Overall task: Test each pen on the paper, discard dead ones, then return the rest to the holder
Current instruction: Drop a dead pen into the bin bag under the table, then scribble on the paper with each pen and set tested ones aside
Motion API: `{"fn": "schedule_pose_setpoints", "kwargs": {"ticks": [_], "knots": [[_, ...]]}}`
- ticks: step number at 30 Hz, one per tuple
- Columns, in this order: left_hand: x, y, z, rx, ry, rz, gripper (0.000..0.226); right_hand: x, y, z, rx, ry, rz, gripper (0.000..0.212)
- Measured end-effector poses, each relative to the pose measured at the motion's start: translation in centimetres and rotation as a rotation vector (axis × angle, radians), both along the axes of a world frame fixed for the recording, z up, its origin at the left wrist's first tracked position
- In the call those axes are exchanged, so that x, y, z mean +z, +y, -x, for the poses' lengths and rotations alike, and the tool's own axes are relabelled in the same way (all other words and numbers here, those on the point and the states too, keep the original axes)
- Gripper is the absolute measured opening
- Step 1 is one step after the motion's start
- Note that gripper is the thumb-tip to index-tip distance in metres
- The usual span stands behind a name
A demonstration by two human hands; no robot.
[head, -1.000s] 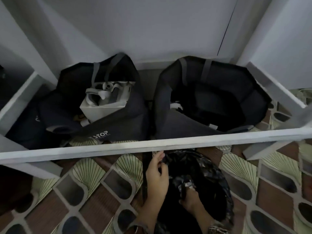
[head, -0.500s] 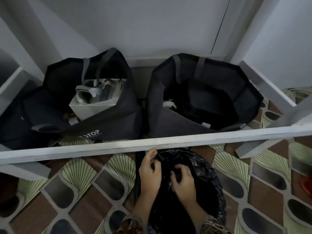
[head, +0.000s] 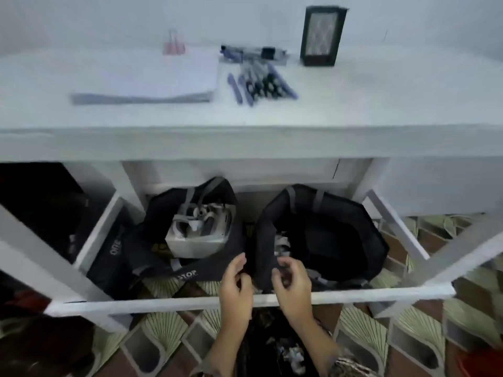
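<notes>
- Pens point(head: 261, 83) lay in a loose bunch on the desk point(head: 353, 104), well beyond and above both hands; a second blurred cluster of pens or markers lay just behind them, and the dark holder point(head: 322, 36) stood upright further back, to the right of the bunch.
- Paper point(head: 152, 77) lay flat on the desk, far ahead and to the left of the left hand point(head: 235, 288), with a pink binder clip point(head: 173, 44) at its far edge.
- View had swung upward since half a second earlier, when only the floor under the desk was framed; the desk top had come into sight.
- Both hands had lifted off the black plastic bag point(head: 272, 346), which now sat below the wrists on the patterned floor point(head: 163, 330).
- Left hand was half curled with fingers loosely spread, apparently holding nothing; right hand point(head: 292, 284) had its fingertips drawn together, and whether they pinched anything could not be told through the blur.
- Judgement: a discard into the bag seemed finished, and the attention was returning to the pens still waiting on the desk.
</notes>
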State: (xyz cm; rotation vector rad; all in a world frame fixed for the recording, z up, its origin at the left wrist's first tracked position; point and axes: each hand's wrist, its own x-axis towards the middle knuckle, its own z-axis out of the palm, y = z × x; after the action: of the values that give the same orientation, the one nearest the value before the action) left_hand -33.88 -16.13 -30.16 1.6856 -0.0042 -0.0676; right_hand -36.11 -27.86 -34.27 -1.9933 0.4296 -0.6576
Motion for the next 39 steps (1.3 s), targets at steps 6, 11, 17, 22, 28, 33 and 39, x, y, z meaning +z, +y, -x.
{"fn": "schedule_pose_setpoints", "kwargs": {"ticks": [6, 11, 17, 22, 28, 33, 39], "knots": [[15.1, 2.7, -2.2, 0.049, -0.145, 0.025, 0.042, 17.1, 4.6, -3.6, 0.108, -0.218, -0.013, 0.016], [25.2, 5.4, -4.6, 0.123, -0.372, 0.031, 0.043, 28.4, 8.5, -6.2, 0.213, -0.408, -0.051, 0.011], [32.5, 8.4, -9.3, 0.142, -0.403, 0.022, 0.048, 35.5, 11.3, -11.8, 0.203, -0.403, -0.106, 0.016], [34.5, 11.0, -15.7, 0.199, -0.353, -0.054, 0.044, 37.3, 11.5, -17.8, 0.119, -0.337, -0.057, 0.018], [35.6, 12.1, -24.0, 0.180, -0.285, -0.132, 0.043, 38.4, 9.3, -23.9, -0.025, -0.290, -0.101, 0.021], [35.1, 12.8, -27.8, 0.227, -0.279, -0.119, 0.040, 37.2, 8.8, -25.9, -0.027, -0.360, -0.084, 0.026], [34.2, 14.5, -30.5, 0.326, -0.286, 0.200, 0.028, 37.8, 7.7, -26.4, -0.164, -0.533, -0.374, 0.017]]}}
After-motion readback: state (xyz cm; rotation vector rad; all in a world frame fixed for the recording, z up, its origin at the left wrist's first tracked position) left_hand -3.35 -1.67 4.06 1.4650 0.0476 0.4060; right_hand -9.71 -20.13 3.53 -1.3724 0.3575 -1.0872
